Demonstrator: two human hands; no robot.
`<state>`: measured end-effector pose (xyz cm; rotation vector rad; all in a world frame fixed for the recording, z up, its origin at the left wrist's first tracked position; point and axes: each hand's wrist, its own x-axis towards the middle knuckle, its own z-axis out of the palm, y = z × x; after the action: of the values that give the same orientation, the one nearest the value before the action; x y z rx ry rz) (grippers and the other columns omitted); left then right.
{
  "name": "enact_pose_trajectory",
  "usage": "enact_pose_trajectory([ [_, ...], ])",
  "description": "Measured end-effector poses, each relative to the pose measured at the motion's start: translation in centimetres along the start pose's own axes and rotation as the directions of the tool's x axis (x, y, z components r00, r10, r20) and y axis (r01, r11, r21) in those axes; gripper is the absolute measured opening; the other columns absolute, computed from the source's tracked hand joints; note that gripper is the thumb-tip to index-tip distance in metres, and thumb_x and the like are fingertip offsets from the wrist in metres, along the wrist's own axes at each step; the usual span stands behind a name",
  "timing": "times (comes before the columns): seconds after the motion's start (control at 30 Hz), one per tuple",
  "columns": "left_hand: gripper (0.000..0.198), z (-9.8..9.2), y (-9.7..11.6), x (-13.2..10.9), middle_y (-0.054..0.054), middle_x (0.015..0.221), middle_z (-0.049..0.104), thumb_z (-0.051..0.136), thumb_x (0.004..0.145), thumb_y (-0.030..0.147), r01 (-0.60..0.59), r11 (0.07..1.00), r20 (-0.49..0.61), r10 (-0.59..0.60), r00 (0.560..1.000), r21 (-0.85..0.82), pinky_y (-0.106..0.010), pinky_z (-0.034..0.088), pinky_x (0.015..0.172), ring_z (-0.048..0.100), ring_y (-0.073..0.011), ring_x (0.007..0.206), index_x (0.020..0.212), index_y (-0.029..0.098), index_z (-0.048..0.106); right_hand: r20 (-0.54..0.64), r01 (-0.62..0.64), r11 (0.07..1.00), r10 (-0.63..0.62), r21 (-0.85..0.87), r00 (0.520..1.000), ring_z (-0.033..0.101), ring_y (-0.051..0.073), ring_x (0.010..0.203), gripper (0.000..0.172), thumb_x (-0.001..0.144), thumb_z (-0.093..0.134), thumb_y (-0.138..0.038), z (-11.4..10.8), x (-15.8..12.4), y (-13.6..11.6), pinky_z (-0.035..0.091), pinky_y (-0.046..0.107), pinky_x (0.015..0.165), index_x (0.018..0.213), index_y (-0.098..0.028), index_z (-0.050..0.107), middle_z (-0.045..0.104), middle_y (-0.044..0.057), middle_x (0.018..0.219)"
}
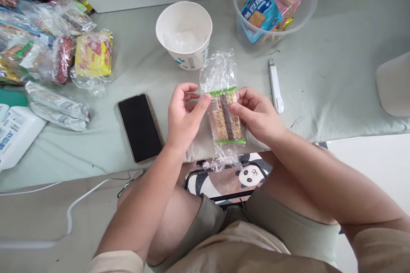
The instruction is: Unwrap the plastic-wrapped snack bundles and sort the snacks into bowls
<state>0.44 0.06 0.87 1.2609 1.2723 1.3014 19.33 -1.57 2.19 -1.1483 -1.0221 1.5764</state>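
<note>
A clear-wrapped snack packet [228, 119] with green ends hangs over the table's front edge. It shows pale, grainy pieces on both sides of a dark strip. Its crinkled wrap sticks out above and below. My right hand [258, 113] pinches the packet's right side, thumb in front. At the upper left corner, my left hand [185, 113] has its thumb against the packet, while its curled fingers stay apart from it. Just beyond the packet stands a white paper tub [192, 57] with clear plastic inside.
A black phone [140, 128] lies left of my hands, and a white utility knife [275, 87] lies right. Behind is a clear bowl [309, 13] of snack packs. Packaged snacks [60, 47] crowd the left, near a white bottle [19, 136]. A white container [395, 85] stands far right.
</note>
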Motion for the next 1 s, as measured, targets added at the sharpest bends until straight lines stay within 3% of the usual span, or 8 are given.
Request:
enact_pose_trajectory([
  [0.17,0.034,-0.5,0.1,0.6,0.001,0.072,0.064,0.079,0.089,0.053,-0.053,0.998,-0.031,0.054,0.998,0.031,-0.022,0.048,0.059,0.057,-0.0101,0.066,0.079,0.021,0.071,0.016,-0.045,0.994,0.046,-0.096,0.999,0.049,0.009,0.066,0.046,0.078,0.086,-0.054,0.1,-0.2,-0.4,0.038,0.025,0.059,0.086,-0.021,0.055,0.055,-0.003,0.075],
  [0.33,0.036,-0.6,1.0,0.3,0.002,0.070,0.065,0.079,0.089,0.055,-0.027,0.988,-0.037,0.022,0.999,-0.150,-0.021,0.053,0.057,0.062,-0.0091,0.061,0.082,0.022,0.067,-0.054,-0.074,0.974,0.064,-0.214,0.996,0.045,0.009,0.061,0.035,0.084,0.078,-0.046,0.1,0.2,-0.3,0.033,0.025,0.054,0.089,-0.021,0.055,0.053,-0.004,0.071],
  [0.47,0.040,-0.2,2.5,0.0,0.004,0.066,0.066,0.082,0.085,0.059,0.110,0.958,0.050,-0.101,0.994,-0.266,-0.020,0.052,0.047,0.062,-0.0089,0.052,0.082,0.023,0.064,-0.183,0.016,0.929,-0.090,-0.369,0.979,0.048,0.010,0.063,0.026,0.086,0.073,-0.037,0.4,0.1,-0.3,0.039,0.027,0.056,0.098,-0.023,0.055,0.055,-0.003,0.077],
  [0.53,0.042,0.0,3.4,-0.2,0.002,0.076,0.073,0.081,0.084,0.061,0.181,0.936,0.118,-0.152,0.981,-0.301,-0.021,0.058,0.054,0.071,-0.0114,0.061,0.085,0.023,0.065,-0.166,0.127,0.884,-0.222,-0.449,0.961,0.053,0.012,0.067,0.024,0.089,0.069,-0.041,0.6,-0.3,-0.5,0.043,0.029,0.060,0.098,-0.023,0.057,0.059,-0.001,0.081],
  [0.63,0.041,0.2,4.1,-0.6,-0.003,0.098,0.080,0.079,0.086,0.063,0.259,0.907,0.305,-0.156,0.939,-0.331,-0.029,0.067,0.077,0.081,-0.0189,0.091,0.095,0.024,0.069,0.043,0.314,0.805,-0.339,-0.503,0.940,0.061,0.016,0.081,0.035,0.085,0.072,-0.051,0.9,-1.4,-1.1,0.049,0.033,0.069,0.101,-0.022,0.060,0.067,0.003,0.092],
  [0.73,0.038,0.0,4.0,-0.7,-0.005,0.105,0.080,0.073,0.092,0.061,0.236,0.916,0.412,-0.088,0.907,-0.324,-0.036,0.067,0.089,0.079,-0.0220,0.102,0.104,0.025,0.072,0.096,0.334,0.737,-0.346,-0.588,0.933,0.061,0.015,0.077,0.020,0.085,0.073,-0.035,1.0,-1.9,-1.4,0.051,0.033,0.070,0.091,-0.022,0.060,0.066,0.001,0.083],
  [0.9,0.021,-0.5,3.0,-0.3,0.001,0.071,0.065,0.064,0.102,0.041,-0.023,0.999,0.082,0.019,0.996,0.045,-0.028,0.057,0.063,0.063,-0.0129,0.063,0.089,0.024,0.067,-0.115,0.237,0.868,-0.315,-0.436,0.942,0.062,0.012,0.065,0.011,0.094,0.061,-0.028,-0.6,-0.9,-1.0,0.052,0.029,0.063,0.089,-0.025,0.051,0.063,-0.002,0.081],
  [1.0,0.012,-0.1,2.6,-0.8,0.000,0.088,0.065,0.078,0.090,0.027,-0.114,0.924,0.144,0.064,0.988,0.366,-0.029,0.058,0.072,0.063,-0.0143,0.075,0.097,0.025,0.068,-0.126,0.172,0.935,-0.220,-0.311,0.967,0.062,0.011,0.060,0.014,0.097,0.060,-0.032,-1.8,-0.5,-0.6,0.051,0.029,0.057,0.096,-0.027,0.048,0.065,-0.002,0.085],
])
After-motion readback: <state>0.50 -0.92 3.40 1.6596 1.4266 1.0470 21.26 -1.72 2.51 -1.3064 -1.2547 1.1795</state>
